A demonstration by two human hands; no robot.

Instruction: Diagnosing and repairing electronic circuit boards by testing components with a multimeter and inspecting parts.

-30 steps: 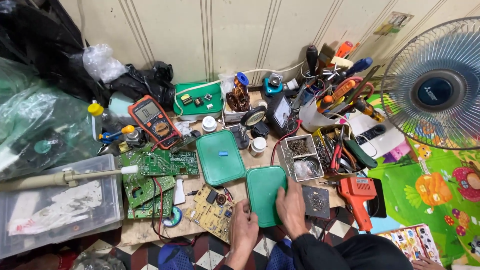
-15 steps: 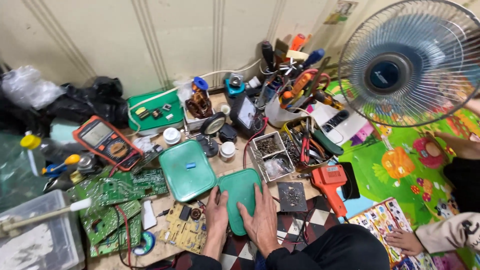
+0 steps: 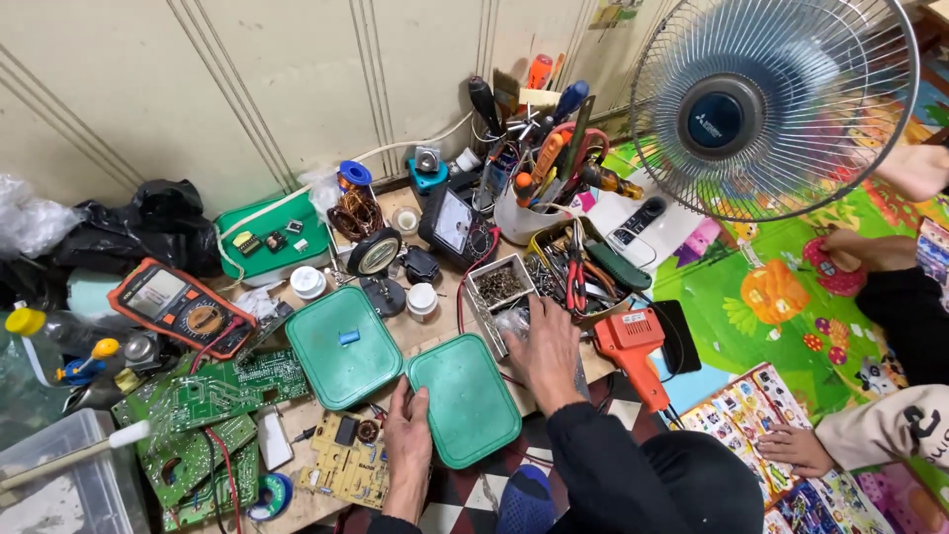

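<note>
My left hand (image 3: 409,437) rests its fingers on the near left edge of a green plastic lid (image 3: 465,398) lying flat on the low wooden board. My right hand (image 3: 543,341) is spread open just right of that lid, over a clear plastic bag beside a small metal tray of screws (image 3: 500,286). A second green lid (image 3: 342,346) with a small blue part on top lies to the left. A yellowish circuit board (image 3: 344,461) sits in front of my left hand.
Green circuit boards (image 3: 203,415), an orange multimeter (image 3: 178,307), an orange soldering gun (image 3: 633,348), a cup of tools (image 3: 539,188), a tin of pliers (image 3: 578,267) and a standing fan (image 3: 766,104) crowd around. Another person's hands (image 3: 791,447) are at the right on a colourful mat.
My right hand has left the near green lid and moved right toward the screw tray. My left hand stays at the lid's edge. The view has shifted right.
</note>
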